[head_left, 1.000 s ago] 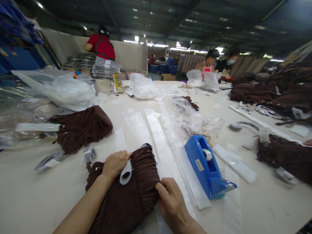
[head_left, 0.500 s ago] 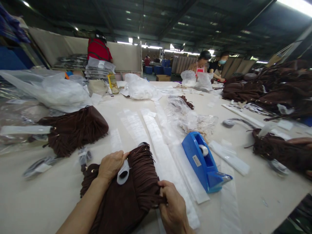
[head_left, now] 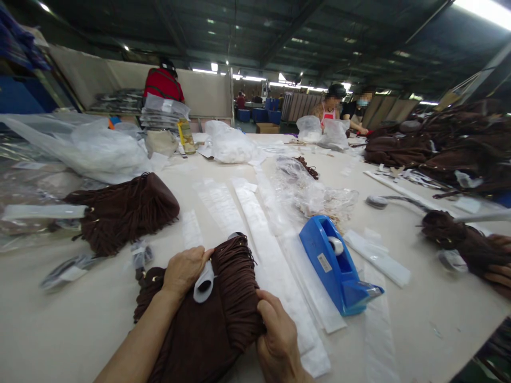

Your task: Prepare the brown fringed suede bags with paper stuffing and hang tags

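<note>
A dark brown fringed bag (head_left: 203, 330) lies across the near side of the table, its fringe gathered toward the right. My left hand (head_left: 186, 271) grips its upper edge, fingers closed beside a handle end wrapped in white film (head_left: 204, 284). On the right edge, my right hand (head_left: 277, 335) pinches the fringe between thumb and fingers. Another wrapped piece, with a dark core, pokes out at the bag's top. To the right of my hands stands a blue tape dispenser (head_left: 331, 271) with a roll in it.
A second fringed bag (head_left: 128, 213) rests at the left near clear plastic bags (head_left: 80, 143). White film strips (head_left: 263, 244) run along the middle. A co-worker's hand (head_left: 499, 260) is on a brown bag (head_left: 463, 239) at the right. Brown bags are heaped (head_left: 439, 138) behind it.
My right hand has shifted slightly up and left along the fringe edge. My left hand keeps its hold. At the right, the co-worker's bag has moved and a hand has come into view.
</note>
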Demonstrator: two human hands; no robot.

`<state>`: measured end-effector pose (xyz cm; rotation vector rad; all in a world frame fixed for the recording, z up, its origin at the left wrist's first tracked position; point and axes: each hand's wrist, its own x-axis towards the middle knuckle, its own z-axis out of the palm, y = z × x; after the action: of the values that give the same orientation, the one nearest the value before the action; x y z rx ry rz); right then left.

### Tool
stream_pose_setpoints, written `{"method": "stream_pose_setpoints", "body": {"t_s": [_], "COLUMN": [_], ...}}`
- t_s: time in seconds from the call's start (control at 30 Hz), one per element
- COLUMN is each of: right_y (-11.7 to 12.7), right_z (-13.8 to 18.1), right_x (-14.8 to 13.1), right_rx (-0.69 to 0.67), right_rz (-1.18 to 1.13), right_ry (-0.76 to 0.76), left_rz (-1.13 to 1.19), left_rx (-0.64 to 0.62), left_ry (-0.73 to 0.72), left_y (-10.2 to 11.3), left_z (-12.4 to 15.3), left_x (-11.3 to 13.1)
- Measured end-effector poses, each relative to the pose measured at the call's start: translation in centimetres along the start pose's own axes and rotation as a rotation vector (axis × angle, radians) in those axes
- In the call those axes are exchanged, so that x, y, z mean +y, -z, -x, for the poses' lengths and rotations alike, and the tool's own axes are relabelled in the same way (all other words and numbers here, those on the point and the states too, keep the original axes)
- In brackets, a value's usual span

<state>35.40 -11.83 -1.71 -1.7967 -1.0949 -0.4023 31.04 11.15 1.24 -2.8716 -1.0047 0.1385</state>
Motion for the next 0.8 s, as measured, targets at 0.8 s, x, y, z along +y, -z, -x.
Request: {"method": "stream_pose_setpoints", "body": {"t_s": [0.8], "right_y": [-2.2], "right_z": [1.1], "right_x": [1.0], "right_rx": [0.054], "right_rz": [0.102], "right_ry": [-0.149], "left_rz": [0.092], "left_rx": [0.032], "left_ry": [-0.014], "left_y": [-0.1], "left_z": [0.1], "left_x": [-0.1]}}
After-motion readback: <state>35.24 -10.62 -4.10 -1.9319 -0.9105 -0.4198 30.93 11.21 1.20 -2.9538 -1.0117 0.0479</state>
